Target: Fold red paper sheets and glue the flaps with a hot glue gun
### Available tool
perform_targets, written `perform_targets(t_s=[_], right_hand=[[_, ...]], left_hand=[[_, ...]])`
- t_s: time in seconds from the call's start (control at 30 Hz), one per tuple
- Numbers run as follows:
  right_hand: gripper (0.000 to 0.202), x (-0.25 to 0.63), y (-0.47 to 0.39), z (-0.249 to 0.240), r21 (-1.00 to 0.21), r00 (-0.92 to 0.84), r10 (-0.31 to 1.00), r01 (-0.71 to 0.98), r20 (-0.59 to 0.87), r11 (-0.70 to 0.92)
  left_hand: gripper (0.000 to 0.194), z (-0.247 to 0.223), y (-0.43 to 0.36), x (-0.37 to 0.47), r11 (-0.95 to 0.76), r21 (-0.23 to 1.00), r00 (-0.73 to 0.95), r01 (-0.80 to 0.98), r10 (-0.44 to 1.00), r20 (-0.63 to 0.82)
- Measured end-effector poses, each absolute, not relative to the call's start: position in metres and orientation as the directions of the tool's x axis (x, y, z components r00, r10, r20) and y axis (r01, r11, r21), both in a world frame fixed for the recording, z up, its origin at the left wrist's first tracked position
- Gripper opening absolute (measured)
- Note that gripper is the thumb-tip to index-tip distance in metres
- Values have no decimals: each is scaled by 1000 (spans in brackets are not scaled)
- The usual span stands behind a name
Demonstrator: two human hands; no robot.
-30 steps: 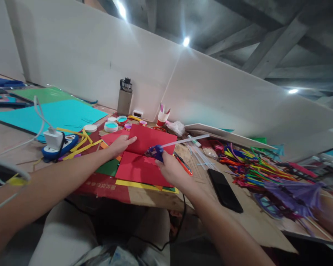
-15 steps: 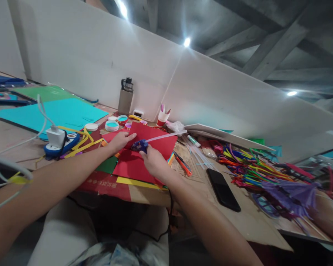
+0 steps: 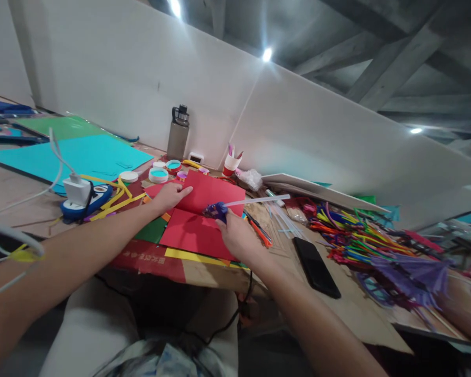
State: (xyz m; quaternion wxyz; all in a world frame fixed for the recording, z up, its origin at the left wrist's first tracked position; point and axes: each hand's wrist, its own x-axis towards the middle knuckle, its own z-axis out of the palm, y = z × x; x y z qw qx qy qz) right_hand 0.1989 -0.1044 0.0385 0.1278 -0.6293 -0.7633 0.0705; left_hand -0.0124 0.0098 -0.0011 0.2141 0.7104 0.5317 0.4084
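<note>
The right hand [image 3: 237,234] has its fingers wrapped round the handle of a small purple-blue plastic glue gun [image 3: 217,211]. The gun's body sticks out beyond the fingers to the left, its dark nozzle end close over the crease of a folded bright red paper sheet [image 3: 198,233]; whether the tip touches the paper cannot be told. A long translucent glue stick [image 3: 259,199] runs from the back of the gun, passing above the knuckles and out to the right.

The left hand [image 3: 170,197] grips the left edge of the sheet's raised upper flap, the thumb lying across its near face and the other fingers largely hidden. The lower half spreads toward the person, between the two hands, over a yellow paper sheet [image 3: 196,257] on the cardboard-covered tabletop [image 3: 361,319]. Just right of the red paper lies an orange-handled cutting tool [image 3: 261,234], and farther right a black rectangular phone [image 3: 316,268].
</note>
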Motion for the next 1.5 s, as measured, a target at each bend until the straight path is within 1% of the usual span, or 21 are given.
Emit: perform_targets(t_s=[0.1, 0.3, 0.4, 0.63, 0.83, 1.0, 1.1, 1.2, 1.4, 1.5], right_hand=[[22, 182, -95, 35, -307, -206, 972, 923, 113, 232], [29, 159, -78, 30, -337, -265, 948, 888, 178, 312], [30, 159, -82, 32, -363, -271, 951, 880, 147, 307], [30, 167, -96, 38, -428, -278, 955, 854, 102, 295], [29, 159, -78, 35, -450, -311, 936, 821, 165, 352], [28, 157, -84, 38, -439, -317, 940, 833, 122, 338], [27, 161, -95, 43, -421, -317, 944, 846, 98, 328], [26, 162, -97, 44, -398, -306, 948, 861, 88, 316], [28, 154, -75, 34, -365, -260, 954, 883, 149, 297], [28, 154, -76, 32, -352, -265, 951, 885, 157, 304]], left_hand=[[49, -1, 11, -14, -311, 779, 101, 545, 946, 308], [49, -3, 13, -16, -325, 819, 128, 472, 945, 301], [50, -1, 12, -16, -310, 841, 123, 444, 950, 285], [49, 1, 9, -14, -271, 848, 107, 456, 962, 250], [50, 1, 10, -15, -282, 851, 122, 442, 959, 255], [50, 2, 8, -15, -254, 867, 109, 428, 967, 230], [48, 2, 8, -14, -215, 884, 96, 415, 977, 193], [47, 1, 9, -13, -209, 884, 96, 417, 978, 186], [48, 0, 11, -16, -248, 881, 134, 404, 968, 211], [49, -2, 12, -16, -225, 894, 126, 387, 974, 191]])
